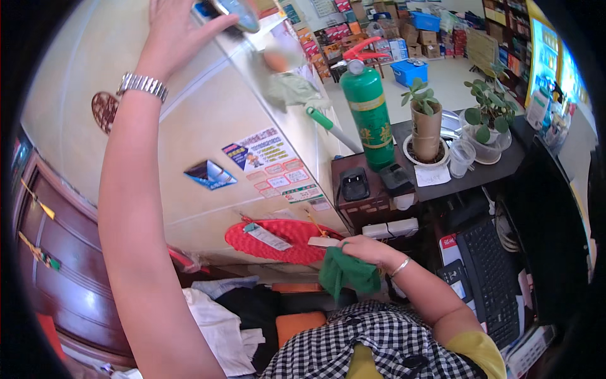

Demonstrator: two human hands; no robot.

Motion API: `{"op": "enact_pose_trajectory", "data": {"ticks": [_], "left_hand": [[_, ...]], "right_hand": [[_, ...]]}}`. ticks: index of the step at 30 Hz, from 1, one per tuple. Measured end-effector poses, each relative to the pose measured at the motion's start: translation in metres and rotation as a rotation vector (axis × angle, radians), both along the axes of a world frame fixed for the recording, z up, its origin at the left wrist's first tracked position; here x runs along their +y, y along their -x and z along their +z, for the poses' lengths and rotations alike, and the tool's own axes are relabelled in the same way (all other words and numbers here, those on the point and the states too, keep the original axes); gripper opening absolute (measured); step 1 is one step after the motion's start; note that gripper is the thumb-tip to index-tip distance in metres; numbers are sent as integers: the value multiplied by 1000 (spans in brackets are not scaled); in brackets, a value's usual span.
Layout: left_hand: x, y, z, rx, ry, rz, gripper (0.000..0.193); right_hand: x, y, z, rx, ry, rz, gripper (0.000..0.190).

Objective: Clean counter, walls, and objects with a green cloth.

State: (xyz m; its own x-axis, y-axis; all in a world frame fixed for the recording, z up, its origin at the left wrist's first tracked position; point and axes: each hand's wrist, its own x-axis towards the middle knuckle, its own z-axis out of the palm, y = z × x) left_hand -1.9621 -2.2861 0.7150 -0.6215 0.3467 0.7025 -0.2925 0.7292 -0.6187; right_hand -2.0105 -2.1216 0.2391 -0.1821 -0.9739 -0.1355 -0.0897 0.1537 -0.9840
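Observation:
My left hand [177, 35] is raised high against the tiled wall, its fingertips cut off by the top of the view. Its thumb reaches to a round, glassy framed object [239, 14] at the wall's corner; whether it grips this is unclear. Low in front of my body, my right hand [364, 251] holds a bunched green cloth [349, 275], whose lower part hangs loose. Right by those fingers is a white tag [324, 242] below an orange cord. Behind it a red textured oval mat [279, 237] hangs on the wall, with a printed label [270, 237] over it.
A green fire extinguisher [368, 118] stands on the counter beside black charger cradles [354, 184] and potted plants [426, 128]. To my right are a keyboard [490, 284] and a dark monitor [544, 227]. A green-tipped pole [331, 128] leans at the wall corner. Clothes [222, 327] lie at lower left.

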Motion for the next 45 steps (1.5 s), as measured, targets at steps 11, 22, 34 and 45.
{"op": "enact_pose_trajectory", "data": {"ticks": [11,22,34,45], "left_hand": [[100,-108,-366,-621,-1133,-249,87],[123,-71,-385,-281,-2706,-637,55],[96,75,-385,-366,-1105,34,104],[97,93,-392,-341,-1083,38,92]], "right_hand": [[26,-20,16,-1145,266,-556,26],[52,-28,32,258,448,-570,66],[32,119,80,1297,-76,-601,38],[29,148,88,1144,-170,-541,39]]}}
